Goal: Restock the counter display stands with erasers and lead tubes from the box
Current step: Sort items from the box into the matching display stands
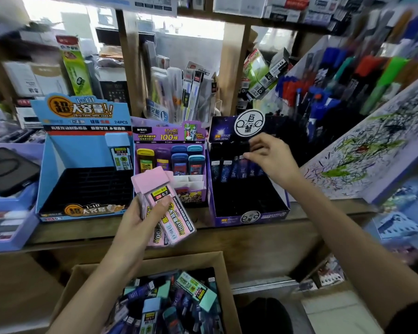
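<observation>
Wooden counter (pixel 251 233): blue stand (pixel 82 150), purple stand (pixel 169 138) (part-filled), dark stand (pixel 249 215).

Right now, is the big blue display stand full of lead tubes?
No, the blue display stand holds just one blue-capped tube at its back right, with the other dark slots bare.

Box (pixel 65 283) before stands (pixel 87 189) on counter (pixel 227 235)

The pink lead tubes (pixel 165 203) look like glossy plastic. The box (pixel 82 283) is matt brown cardboard. The counter (pixel 239 239) is dull brown wood.
</observation>
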Demonstrator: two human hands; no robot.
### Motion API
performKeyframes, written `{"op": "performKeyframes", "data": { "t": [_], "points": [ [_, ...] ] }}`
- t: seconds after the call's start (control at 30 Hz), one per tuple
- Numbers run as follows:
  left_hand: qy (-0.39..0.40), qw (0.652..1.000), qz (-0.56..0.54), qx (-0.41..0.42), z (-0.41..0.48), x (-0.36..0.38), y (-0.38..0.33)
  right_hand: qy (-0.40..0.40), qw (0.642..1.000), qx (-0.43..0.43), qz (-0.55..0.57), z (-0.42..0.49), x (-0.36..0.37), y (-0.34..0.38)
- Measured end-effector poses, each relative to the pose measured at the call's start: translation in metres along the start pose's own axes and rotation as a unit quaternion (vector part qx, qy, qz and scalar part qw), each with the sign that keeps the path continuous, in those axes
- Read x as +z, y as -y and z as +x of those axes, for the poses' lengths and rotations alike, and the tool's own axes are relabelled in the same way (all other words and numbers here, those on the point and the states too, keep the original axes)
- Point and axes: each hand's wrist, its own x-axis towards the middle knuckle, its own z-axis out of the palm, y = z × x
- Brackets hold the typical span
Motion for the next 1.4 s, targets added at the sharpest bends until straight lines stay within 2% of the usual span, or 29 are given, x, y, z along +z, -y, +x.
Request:
{"op": "performKeyframes", "data": {
  "t": [0.27, 0.67, 0.77, 0.83, 0.87, 0.9, 0.97, 1.03, 1.07, 1.3, 1.4],
  "points": [
    [0.003, 1.0, 0.016, -0.001, -0.001, -0.002, 0.002, 0.024, 0.998, 0.012, 0.061, 0.0, 0.006, -0.01],
    [0.001, 1.0, 0.014, -0.004, -0.005, -0.002, 0.001, -0.021, 0.997, 0.062, -0.045, 0.002, 0.025, -0.019],
    [0.004, 1.0, 0.009, -0.003, -0.008, -0.004, -0.001, -0.085, 0.994, 0.051, -0.043, -0.01, 0.025, -0.009],
    [0.01, 1.0, 0.014, 0.0, -0.009, -0.005, -0.002, -0.141, 0.99, 0.023, 0.019, -0.024, 0.028, 0.007],
    [0.014, 1.0, 0.016, 0.001, -0.01, -0.006, -0.002, -0.139, 0.989, 0.016, 0.057, -0.031, 0.032, 0.018],
    [0.018, 1.0, 0.019, 0.002, -0.011, -0.006, -0.002, -0.105, 0.99, 0.017, 0.094, -0.037, 0.037, 0.03],
    [0.02, 1.0, 0.02, 0.004, -0.011, -0.007, -0.003, 0.038, 0.99, 0.04, 0.134, -0.048, 0.053, 0.054],
    [0.018, 1.0, 0.016, 0.007, -0.012, -0.009, -0.004, 0.17, 0.974, 0.067, 0.132, -0.057, 0.074, 0.073],
    [0.017, 1.0, 0.016, 0.009, -0.012, -0.011, -0.005, 0.208, 0.967, 0.074, 0.127, -0.061, 0.085, 0.08],
    [-0.018, 0.999, 0.027, 0.01, -0.019, -0.042, -0.013, 0.281, 0.935, 0.119, 0.182, -0.06, 0.129, 0.097],
    [-0.058, 0.998, 0.007, 0.002, -0.019, -0.063, -0.018, 0.28, 0.925, 0.132, 0.222, -0.054, 0.139, 0.103]
  ]
}}
